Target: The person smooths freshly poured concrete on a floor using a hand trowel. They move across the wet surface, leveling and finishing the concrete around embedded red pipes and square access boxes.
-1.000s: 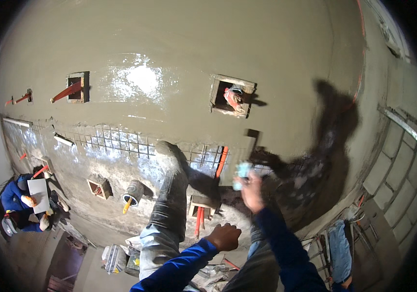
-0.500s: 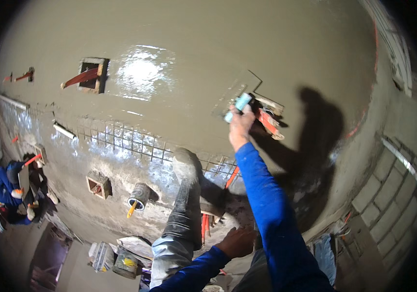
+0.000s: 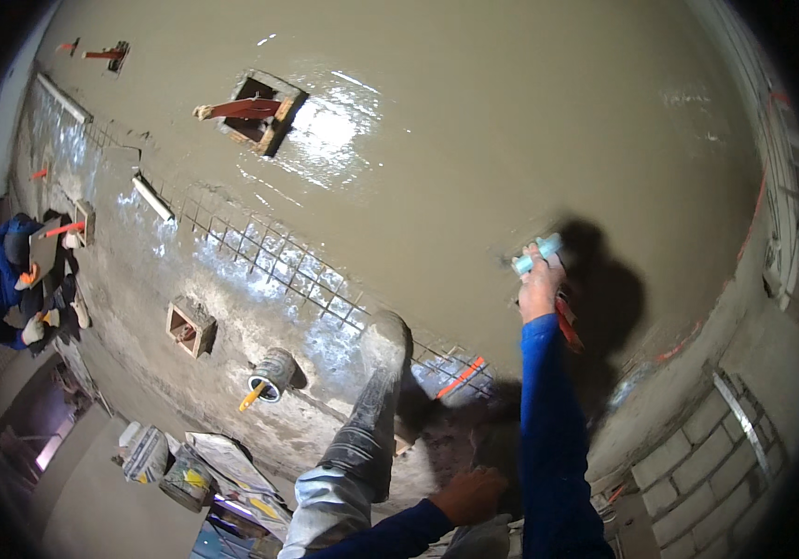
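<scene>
Holding a light-blue handle (image 3: 549,245), the right grip (image 3: 539,282) has shifted rightward.

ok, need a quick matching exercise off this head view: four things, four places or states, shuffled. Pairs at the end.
Things
1. Right hand
2. Left hand
3. Bucket
4. Wire mesh

Places or states
A. Along an edge of the smooth grey-brown surface
B. Gripping a light-blue handle
C. Near the picture's bottom edge, holding nothing visible
D. Has a yellow handle sticking out

Pairs: 1-B, 2-C, 3-D, 4-A
</scene>
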Demonstrator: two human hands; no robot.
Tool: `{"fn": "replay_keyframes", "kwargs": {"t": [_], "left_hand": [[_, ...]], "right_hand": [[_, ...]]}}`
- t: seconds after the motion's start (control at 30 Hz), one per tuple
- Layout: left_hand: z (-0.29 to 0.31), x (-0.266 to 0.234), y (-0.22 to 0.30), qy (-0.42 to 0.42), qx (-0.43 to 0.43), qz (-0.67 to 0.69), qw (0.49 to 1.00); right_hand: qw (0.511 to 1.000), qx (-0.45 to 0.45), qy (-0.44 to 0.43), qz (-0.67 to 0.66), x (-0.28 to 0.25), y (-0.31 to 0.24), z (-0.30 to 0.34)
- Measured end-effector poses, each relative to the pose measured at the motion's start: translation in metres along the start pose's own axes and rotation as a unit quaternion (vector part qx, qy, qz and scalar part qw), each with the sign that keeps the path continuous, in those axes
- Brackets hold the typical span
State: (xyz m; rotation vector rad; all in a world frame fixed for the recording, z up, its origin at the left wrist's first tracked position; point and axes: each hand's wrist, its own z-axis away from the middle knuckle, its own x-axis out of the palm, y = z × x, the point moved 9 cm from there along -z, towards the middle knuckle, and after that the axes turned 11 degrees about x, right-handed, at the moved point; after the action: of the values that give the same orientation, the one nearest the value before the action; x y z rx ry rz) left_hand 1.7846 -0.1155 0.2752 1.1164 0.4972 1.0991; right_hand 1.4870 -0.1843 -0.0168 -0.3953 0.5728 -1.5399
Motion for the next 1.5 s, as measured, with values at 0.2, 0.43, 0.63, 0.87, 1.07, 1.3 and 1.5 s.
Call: {"fn": "replay_keyframes", "kwargs": {"t": [0.2, 0.43, 0.63, 0.87, 1.07, 1.3, 1.5], "left_hand": [[0.011, -0.039, 0.011, 0.064, 0.013, 0.018, 0.998], [0.023, -0.075, 0.021, 0.151, 0.083, 0.011, 0.985], [0.045, -0.104, 0.028, 0.258, 0.112, 0.027, 0.959], [0.046, -0.098, 0.032, 0.303, 0.112, 0.043, 0.945], [0.047, -0.063, 0.034, 0.356, 0.101, 0.036, 0.928], [0.059, 0.049, 0.007, 0.340, 0.025, 0.041, 0.939], [0.097, 0.170, -0.029, 0.216, -0.034, 0.071, 0.973]], "right_hand": [[0.984, -0.053, -0.128, 0.112, 0.109, -0.045, -0.004], [0.857, -0.136, -0.276, 0.413, 0.352, 0.011, 0.051], [0.639, -0.168, -0.364, 0.656, 0.392, 0.190, 0.223], [0.608, -0.131, -0.475, 0.623, 0.281, 0.224, 0.325], [0.631, -0.257, -0.440, 0.585, 0.204, 0.133, 0.339], [0.571, -0.249, -0.398, 0.674, 0.084, 0.057, 0.353], [0.576, -0.219, -0.265, 0.742, -0.022, 0.000, 0.372]]}}
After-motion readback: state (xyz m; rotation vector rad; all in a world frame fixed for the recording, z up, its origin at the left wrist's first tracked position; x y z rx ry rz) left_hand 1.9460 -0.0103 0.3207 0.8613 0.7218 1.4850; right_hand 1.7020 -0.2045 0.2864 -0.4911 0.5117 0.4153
